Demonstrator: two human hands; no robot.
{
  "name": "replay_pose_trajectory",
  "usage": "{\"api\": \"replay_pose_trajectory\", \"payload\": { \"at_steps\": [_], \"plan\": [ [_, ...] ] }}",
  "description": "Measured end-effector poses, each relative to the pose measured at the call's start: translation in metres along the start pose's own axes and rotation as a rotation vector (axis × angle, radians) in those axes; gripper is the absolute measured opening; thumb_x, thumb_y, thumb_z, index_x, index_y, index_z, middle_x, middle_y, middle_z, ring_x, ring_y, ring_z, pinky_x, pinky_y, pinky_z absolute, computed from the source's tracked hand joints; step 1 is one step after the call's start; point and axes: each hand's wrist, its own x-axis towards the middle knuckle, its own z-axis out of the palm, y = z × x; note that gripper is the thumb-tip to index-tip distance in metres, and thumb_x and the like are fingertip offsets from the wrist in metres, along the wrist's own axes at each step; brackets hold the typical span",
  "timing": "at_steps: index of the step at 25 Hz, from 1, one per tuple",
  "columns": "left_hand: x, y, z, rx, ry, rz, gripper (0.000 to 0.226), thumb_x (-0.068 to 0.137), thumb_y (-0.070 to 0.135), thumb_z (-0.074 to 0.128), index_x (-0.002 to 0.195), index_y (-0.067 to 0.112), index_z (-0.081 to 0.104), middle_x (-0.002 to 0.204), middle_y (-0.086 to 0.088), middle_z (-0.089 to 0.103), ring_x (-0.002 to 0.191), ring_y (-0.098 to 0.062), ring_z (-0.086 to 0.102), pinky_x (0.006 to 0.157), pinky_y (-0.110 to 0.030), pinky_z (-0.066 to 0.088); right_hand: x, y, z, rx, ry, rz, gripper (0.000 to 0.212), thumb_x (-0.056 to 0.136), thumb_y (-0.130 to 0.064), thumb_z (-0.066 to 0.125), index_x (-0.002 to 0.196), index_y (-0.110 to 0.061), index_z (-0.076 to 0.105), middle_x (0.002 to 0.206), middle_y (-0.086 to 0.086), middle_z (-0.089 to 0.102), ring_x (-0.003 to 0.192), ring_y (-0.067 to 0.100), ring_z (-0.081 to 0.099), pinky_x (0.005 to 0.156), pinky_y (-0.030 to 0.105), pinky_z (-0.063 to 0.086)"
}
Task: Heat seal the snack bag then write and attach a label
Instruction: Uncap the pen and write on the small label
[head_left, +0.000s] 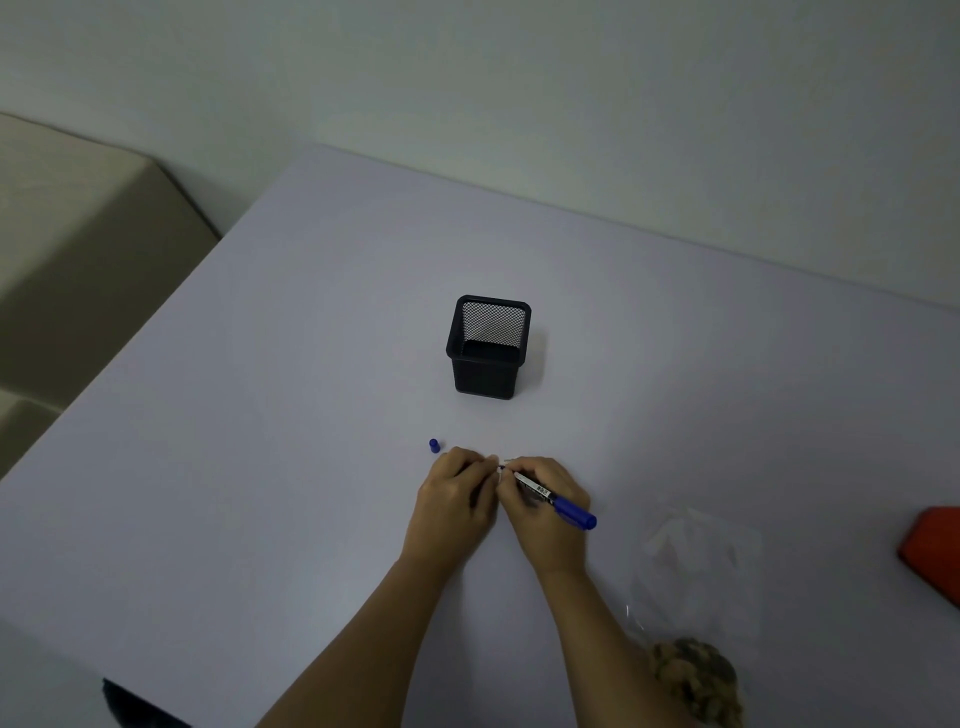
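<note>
Clear plastic snack bag (691, 670) is set right of the grip, where a blue marker pen (558, 504) is grasped by the right hand (550, 530) and a small white label (503, 464) is pinched by the left hand (457, 493), best held flat.

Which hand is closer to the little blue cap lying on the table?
Left. The left hand sits just right of the blue cap, not touching it; the right hand, holding the marker, is farther right, beyond the left hand.
</note>
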Motion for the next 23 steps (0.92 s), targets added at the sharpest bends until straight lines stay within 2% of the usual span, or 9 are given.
{"api": "replay_pose_trajectory", "payload": {
  "at_steps": [8,14,18,23],
  "plan": [
    [0.000,0.002,-0.001,-0.004,0.016,0.005,0.028,0.087,0.024,0.052,0.094,0.006,0.073,0.086,-0.005,0.066,0.077,-0.013,0.060,0.079,-0.010,0.041,-0.001,0.004,-0.001,0.032,-0.010,-0.005,0.016,0.084,-0.025,0.060,0.087,-0.011,0.067,0.083,-0.009,0.064,0.077,-0.003,0.061,0.071,0.011,0.051],
    [-0.001,0.000,0.001,-0.004,0.011,0.004,0.026,0.087,0.023,0.055,0.096,0.006,0.072,0.087,-0.005,0.065,0.079,-0.013,0.060,0.077,-0.012,0.044,0.003,-0.006,-0.003,0.059,0.011,0.128,0.015,0.077,-0.030,0.060,0.075,-0.016,0.062,0.072,-0.003,0.065,0.067,0.011,0.062,0.057,0.015,0.051],
    [0.000,-0.001,0.002,0.012,0.000,0.001,0.021,0.086,0.018,0.058,0.096,0.006,0.072,0.088,-0.005,0.065,0.080,-0.013,0.060,0.075,-0.017,0.049,0.015,-0.007,-0.006,0.066,-0.028,0.176,0.004,0.080,-0.012,0.064,0.077,-0.013,0.061,0.073,-0.001,0.065,0.069,0.011,0.063,0.057,0.014,0.052],
    [-0.001,0.001,0.001,0.015,-0.003,-0.006,0.027,0.087,0.023,0.052,0.096,0.006,0.072,0.087,-0.004,0.065,0.079,-0.012,0.060,0.077,-0.011,0.044,0.014,-0.003,-0.002,0.025,-0.051,0.146,0.007,0.082,-0.004,0.064,0.079,-0.009,0.060,0.070,0.002,0.063,0.066,0.014,0.061,0.056,0.017,0.052]
  ]
}}
